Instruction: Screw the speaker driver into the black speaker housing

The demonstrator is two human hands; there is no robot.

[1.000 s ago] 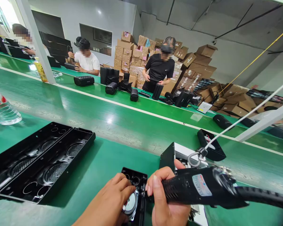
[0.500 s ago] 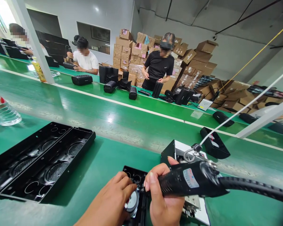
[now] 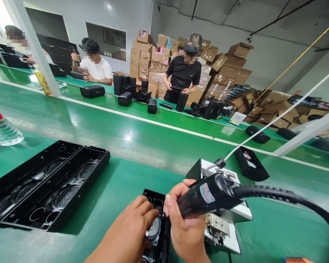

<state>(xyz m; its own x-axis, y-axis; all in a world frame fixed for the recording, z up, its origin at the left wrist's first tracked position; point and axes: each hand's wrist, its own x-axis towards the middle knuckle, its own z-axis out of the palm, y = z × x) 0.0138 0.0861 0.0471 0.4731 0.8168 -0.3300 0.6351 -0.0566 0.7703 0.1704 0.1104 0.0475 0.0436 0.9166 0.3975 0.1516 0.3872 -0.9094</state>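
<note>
Our right hand is wrapped tight around the black electric screwdriver, tip aimed down-left into the open black speaker housing at 6 o'clock on the green bench. Our left hand sits at 7 o'clock, fingertips curled and pinching down on the round silver driver unit inside the housing; we can't tell whether a screw is under them.

The screwdriver hangs from a white cord running to 2 o'clock, with a thick black cable trailing to 3 o'clock. A grey box with a metal bracket sits just beside the housing at 4 o'clock. Two empty long housings lie at 9 o'clock, a water bottle at 10. Co-workers handle speakers across the belt at 12.

Risks as we see them:
- Bit is very near the left fingertips; a slip off the screw head would likely hit them or scar the driver cone.
- Cord pull could tilt the tool and cross-thread.
- Housing is held by fingers only, so torque could spin it.
</note>
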